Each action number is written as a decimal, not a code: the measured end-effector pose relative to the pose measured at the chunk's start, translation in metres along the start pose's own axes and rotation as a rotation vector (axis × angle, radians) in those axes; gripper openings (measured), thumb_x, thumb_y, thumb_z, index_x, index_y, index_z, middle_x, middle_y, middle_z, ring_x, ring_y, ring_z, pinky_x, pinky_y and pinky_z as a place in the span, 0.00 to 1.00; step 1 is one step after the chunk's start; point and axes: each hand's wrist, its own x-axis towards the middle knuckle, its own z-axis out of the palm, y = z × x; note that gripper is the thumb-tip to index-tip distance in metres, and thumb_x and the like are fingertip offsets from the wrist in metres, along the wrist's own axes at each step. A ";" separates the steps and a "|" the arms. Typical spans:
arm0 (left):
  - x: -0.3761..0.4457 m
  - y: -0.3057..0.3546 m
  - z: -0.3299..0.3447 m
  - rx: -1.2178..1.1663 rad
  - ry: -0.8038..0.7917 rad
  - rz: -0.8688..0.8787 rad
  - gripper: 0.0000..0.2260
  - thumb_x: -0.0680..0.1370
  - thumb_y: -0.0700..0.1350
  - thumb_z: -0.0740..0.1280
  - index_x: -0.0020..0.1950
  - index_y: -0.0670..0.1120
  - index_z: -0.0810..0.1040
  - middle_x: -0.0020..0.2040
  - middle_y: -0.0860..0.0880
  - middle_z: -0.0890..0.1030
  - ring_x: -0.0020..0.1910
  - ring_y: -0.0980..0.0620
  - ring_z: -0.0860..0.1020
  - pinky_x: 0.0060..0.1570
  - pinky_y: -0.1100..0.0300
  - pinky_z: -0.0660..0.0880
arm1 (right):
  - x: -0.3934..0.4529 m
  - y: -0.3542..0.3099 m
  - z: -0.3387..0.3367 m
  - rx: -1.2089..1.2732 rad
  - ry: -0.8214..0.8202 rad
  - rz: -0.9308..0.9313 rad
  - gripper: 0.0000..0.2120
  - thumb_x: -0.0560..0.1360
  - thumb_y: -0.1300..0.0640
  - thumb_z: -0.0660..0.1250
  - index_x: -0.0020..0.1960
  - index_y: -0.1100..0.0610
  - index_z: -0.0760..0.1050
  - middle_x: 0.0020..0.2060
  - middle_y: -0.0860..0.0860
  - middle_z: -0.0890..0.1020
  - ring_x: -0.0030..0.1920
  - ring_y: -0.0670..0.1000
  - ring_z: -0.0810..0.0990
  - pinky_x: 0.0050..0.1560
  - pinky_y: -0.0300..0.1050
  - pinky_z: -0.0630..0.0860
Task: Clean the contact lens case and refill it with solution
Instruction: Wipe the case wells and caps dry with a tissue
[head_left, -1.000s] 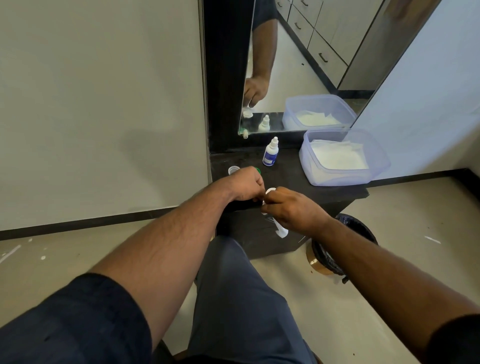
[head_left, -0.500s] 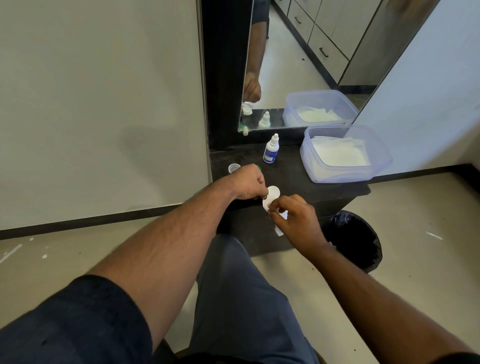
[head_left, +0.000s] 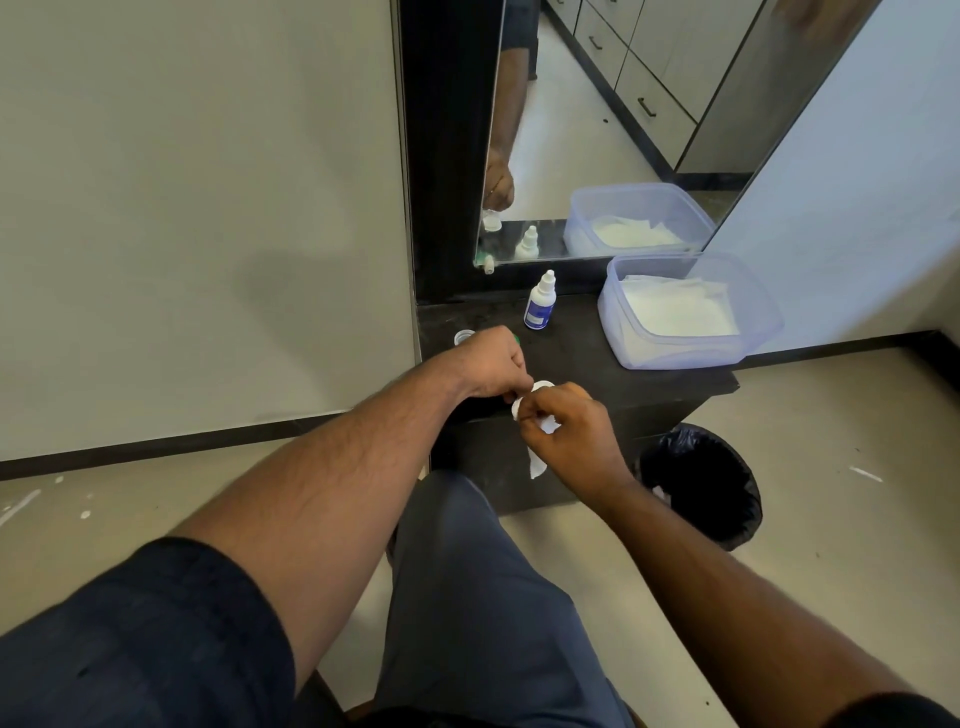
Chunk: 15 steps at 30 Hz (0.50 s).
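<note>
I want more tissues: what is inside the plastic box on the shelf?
The plastic box holds white tissues in a loose stack. Anything lying under them is covered and cannot be seen.

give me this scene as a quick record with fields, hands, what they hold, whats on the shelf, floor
left hand: grips the lens case
right hand: pinches a tissue against the case
stage: wiping, refill not yet done
shelf: dark, below a mirror
bottle: upright, capped, at the back of the shelf
loose cap: behind the left hand
tub: clear, open, tissues inside, right end of the shelf
bin: black liner, on the floor to the right
</note>
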 end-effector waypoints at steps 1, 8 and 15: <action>0.001 -0.001 0.000 0.002 -0.003 -0.005 0.03 0.71 0.39 0.72 0.39 0.39 0.84 0.38 0.44 0.85 0.41 0.50 0.82 0.50 0.51 0.81 | -0.003 0.002 0.003 0.077 0.047 0.093 0.05 0.70 0.65 0.72 0.42 0.56 0.80 0.40 0.45 0.79 0.42 0.47 0.77 0.43 0.36 0.73; -0.001 0.000 0.002 0.008 0.027 -0.016 0.02 0.70 0.38 0.73 0.39 0.40 0.84 0.37 0.45 0.85 0.42 0.49 0.83 0.49 0.51 0.81 | -0.016 0.015 0.001 0.405 0.193 0.492 0.10 0.73 0.66 0.69 0.52 0.55 0.81 0.47 0.51 0.83 0.47 0.49 0.82 0.50 0.42 0.79; -0.003 0.001 0.005 0.008 0.068 -0.018 0.03 0.71 0.39 0.72 0.38 0.42 0.84 0.35 0.47 0.84 0.42 0.52 0.83 0.49 0.54 0.81 | -0.005 -0.004 0.000 0.088 0.118 0.419 0.12 0.75 0.58 0.68 0.58 0.58 0.79 0.52 0.53 0.81 0.49 0.47 0.78 0.52 0.37 0.74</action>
